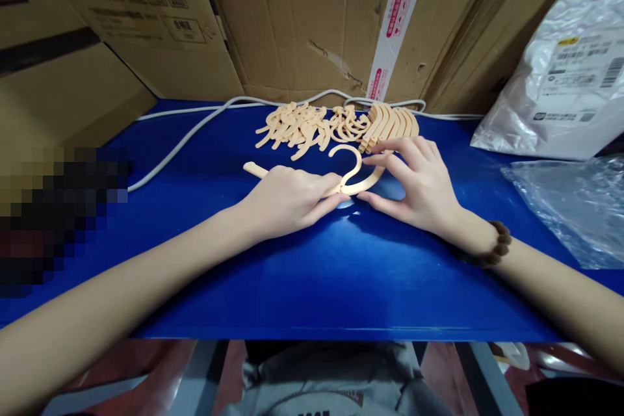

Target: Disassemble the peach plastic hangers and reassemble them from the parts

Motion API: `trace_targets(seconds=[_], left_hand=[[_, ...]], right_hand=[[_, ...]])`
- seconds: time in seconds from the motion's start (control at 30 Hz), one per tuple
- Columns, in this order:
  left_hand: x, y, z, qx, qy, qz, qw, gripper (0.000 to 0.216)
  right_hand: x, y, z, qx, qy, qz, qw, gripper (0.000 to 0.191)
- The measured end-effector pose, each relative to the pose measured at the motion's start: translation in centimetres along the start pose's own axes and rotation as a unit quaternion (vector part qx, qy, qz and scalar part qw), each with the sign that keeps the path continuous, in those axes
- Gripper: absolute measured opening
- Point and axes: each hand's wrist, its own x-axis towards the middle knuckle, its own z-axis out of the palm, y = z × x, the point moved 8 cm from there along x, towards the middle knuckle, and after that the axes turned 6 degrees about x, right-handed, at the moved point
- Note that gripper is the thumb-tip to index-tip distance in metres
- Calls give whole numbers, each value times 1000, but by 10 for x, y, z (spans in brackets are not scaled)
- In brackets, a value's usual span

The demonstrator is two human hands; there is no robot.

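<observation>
A pale orange plastic hanger [349, 170] with a hook lies on the blue table [312, 273] between my hands. My left hand [287, 198] rests over its left arm, fingers curled down on it. My right hand [414, 182] pinches its right arm between thumb and fingers. Just behind lies a heap of loose hanger parts [305, 127], and to its right a neat row of stacked hanger pieces [390, 122].
A white cable [195, 133] runs along the table's back. Cardboard boxes [302, 19] wall off the rear. A white parcel bag [565, 71] and clear plastic bag [570, 208] lie at the right. A pixelated patch covers the left side.
</observation>
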Motion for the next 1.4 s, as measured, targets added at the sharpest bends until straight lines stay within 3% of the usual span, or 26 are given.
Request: trace_targets(seconds=[0.1,0.3,0.53,0.77,1.07,1.27,1.4], left_hand=[[0,1,0,-1,13,6,1000,36],[0,2,-1,-8,17,10,1000,34],[-1,5,0,0,40,25,999,36],[-2,13,0,8,59,54,997,40],[-3,15,3,7,47,113,992,33],[-3,15,3,8,48,123,991,31],[-2,10,1,9,50,107,993,30]], right_hand=[[-2,-2,-6,-26,22,5,999,38],[-2,-14,-1,-2,-4,-53,999,22],[-1,-10,14,51,-67,-27,996,33],[-2,-14,18,64,-79,-44,994,40],[-1,11,18,167,-44,93,981,28],[-5,28,23,156,-36,149,976,1],[-5,29,24,146,-41,149,977,13]])
